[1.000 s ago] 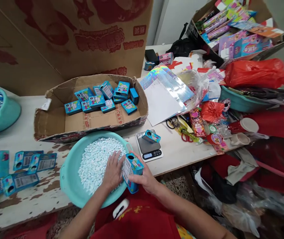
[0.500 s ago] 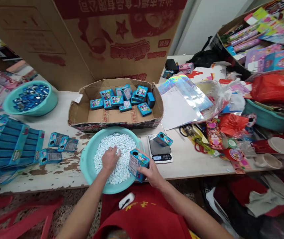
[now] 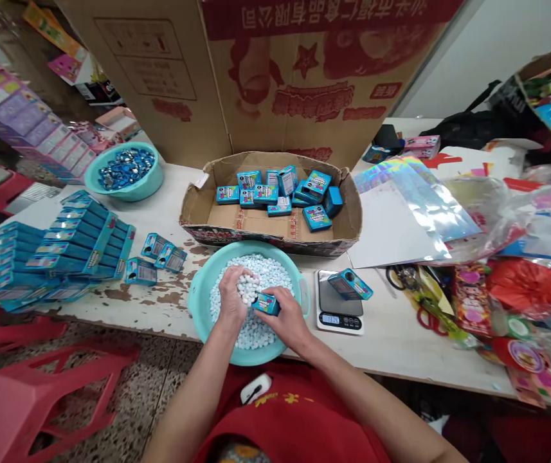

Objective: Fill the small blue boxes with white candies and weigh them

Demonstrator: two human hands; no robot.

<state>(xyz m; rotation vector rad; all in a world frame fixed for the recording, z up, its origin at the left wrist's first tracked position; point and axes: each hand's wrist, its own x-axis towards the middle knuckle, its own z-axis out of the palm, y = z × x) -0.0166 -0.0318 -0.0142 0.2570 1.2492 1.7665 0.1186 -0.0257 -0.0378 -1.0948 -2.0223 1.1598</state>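
My left hand (image 3: pixel 233 297) is cupped around a heap of small white candies (image 3: pixel 248 289), above a turquoise basin (image 3: pixel 198 302) full of the same pieces. Right beside it, my right hand (image 3: pixel 285 316) grips a small blue box (image 3: pixel 266 304), whose end points at the heap. To the right of the basin, another blue box (image 3: pixel 351 284) lies tilted on a digital scale (image 3: pixel 341 321) with a lit display. Behind the basin, several closed blue boxes (image 3: pixel 316 217) lie in a low cardboard tray (image 3: pixel 275 239).
Stacks of blue boxes (image 3: pixel 77 241) and a few loose ones (image 3: pixel 141 272) are at left. A turquoise bowl (image 3: pixel 147 186) holds blue shiny packets. Scissors (image 3: pixel 432 321), plastic and silvery sheets (image 3: pixel 413 199) lie at right. A large carton (image 3: pixel 265 77) stands behind; a red stool (image 3: pixel 44 399) is lower left.
My left hand has lifted a handful of candies out of the basin. My right hand has brought its box leftward over the basin, against the handful. The view has shifted left.
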